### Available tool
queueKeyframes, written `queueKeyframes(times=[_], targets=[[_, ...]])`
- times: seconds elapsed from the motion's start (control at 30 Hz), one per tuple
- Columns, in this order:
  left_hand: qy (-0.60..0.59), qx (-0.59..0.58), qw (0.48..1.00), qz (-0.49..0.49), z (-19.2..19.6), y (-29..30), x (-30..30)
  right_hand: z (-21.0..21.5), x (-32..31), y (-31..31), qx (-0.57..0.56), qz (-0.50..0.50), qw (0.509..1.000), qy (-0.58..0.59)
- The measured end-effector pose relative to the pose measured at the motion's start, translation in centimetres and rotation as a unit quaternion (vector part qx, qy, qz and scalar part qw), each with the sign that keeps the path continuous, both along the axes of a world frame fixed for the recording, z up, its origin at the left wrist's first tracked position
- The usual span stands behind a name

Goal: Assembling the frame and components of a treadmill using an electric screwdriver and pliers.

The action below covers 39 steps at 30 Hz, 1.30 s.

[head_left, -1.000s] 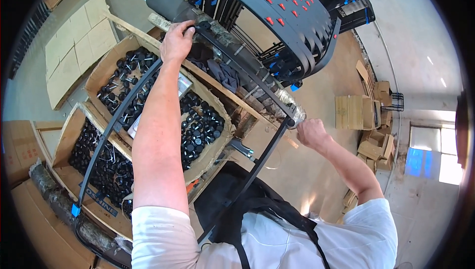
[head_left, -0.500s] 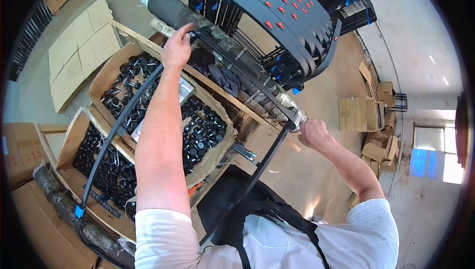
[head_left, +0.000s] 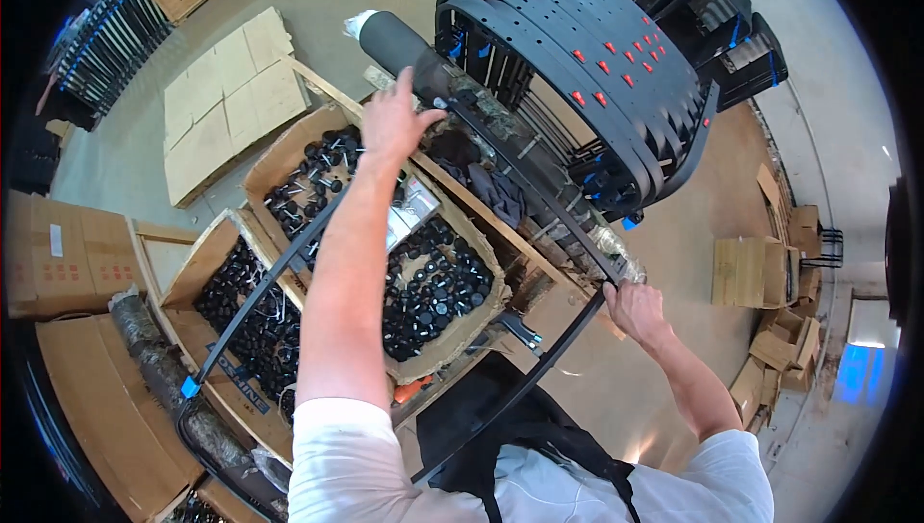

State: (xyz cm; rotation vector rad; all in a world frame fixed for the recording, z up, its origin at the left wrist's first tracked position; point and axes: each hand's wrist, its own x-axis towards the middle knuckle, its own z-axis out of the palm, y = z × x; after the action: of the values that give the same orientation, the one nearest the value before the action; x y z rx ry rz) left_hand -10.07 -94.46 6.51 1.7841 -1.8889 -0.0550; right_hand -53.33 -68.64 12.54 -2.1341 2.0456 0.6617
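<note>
A black metal frame (head_left: 551,198) lies in front of me, its crossbar slanting from upper left to lower right over a wrapped rail. One long leg (head_left: 505,406) runs back toward my body; the other passes under my left forearm to a blue clip (head_left: 190,387). At the crossbar's far left end, my left hand (head_left: 393,127) is open, fingers stretched and thumb spread, just beside the corner. My right hand (head_left: 637,311) is closed at the opposite corner, its fingers curled against the metal.
Cardboard bins of black-headed screw feet (head_left: 438,282) stand at the left, a small white box (head_left: 412,210) among them. Beyond the rail is a stack of curved black frames (head_left: 587,61) with red plugs. Cardboard boxes (head_left: 751,273) lie along the right wall; flat cardboard (head_left: 226,104) lies upper left.
The view has shifted, so the scene sits farther right and lower. My left hand has spread its fingers off the bar's end. My right hand has come onto the near corner.
</note>
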Motion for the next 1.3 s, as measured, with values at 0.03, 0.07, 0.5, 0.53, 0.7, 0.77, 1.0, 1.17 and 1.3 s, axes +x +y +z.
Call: queueKeyframes(times=[0.03, 0.07, 0.5, 0.53, 0.7, 0.77, 1.0, 1.17, 1.3], targets=[[0.064, 0.059, 0.995, 0.044, 0.6, 0.2, 0.9, 0.3, -0.7, 0.1, -0.012, -0.004, 1.000, 0.007], [0.129, 0.097, 0.966, 0.200, -0.7, -0.1, 5.9, 0.1, 0.5, 0.0, -0.011, 0.003, 1.000, -0.015], [-0.071, -0.024, 0.996, -0.037, 0.4, -1.1, 1.2, 0.3, -0.8, -0.2, -0.007, 0.006, 1.000, -0.011], [0.003, 0.065, 0.996, 0.053, -0.4, -1.3, 6.4, 0.1, 0.6, -0.2, -0.010, 0.015, 1.000, -0.025], [-0.022, -0.025, 0.992, 0.123, 0.6, -1.6, 6.0, -0.2, 0.2, -0.2, -0.013, 0.007, 0.999, -0.032], [-0.018, 0.098, 0.994, 0.038, 3.4, -2.2, -0.8, -0.1, -0.4, -0.1, -0.014, 0.008, 1.000, -0.025], [-0.153, 0.082, 0.956, -0.237, 1.9, -2.6, 1.4, -0.2, 0.7, -0.4, -0.012, 0.016, 0.999, -0.045], [-0.086, 0.212, 0.970, -0.078, 6.3, -2.2, -3.0, -0.2, -1.0, 0.0, -0.013, 0.010, 0.999, -0.027], [-0.208, 0.249, 0.933, -0.157, 3.7, -4.2, -2.0, -0.7, -0.1, -0.2, -0.022, 0.037, 0.998, -0.037]])
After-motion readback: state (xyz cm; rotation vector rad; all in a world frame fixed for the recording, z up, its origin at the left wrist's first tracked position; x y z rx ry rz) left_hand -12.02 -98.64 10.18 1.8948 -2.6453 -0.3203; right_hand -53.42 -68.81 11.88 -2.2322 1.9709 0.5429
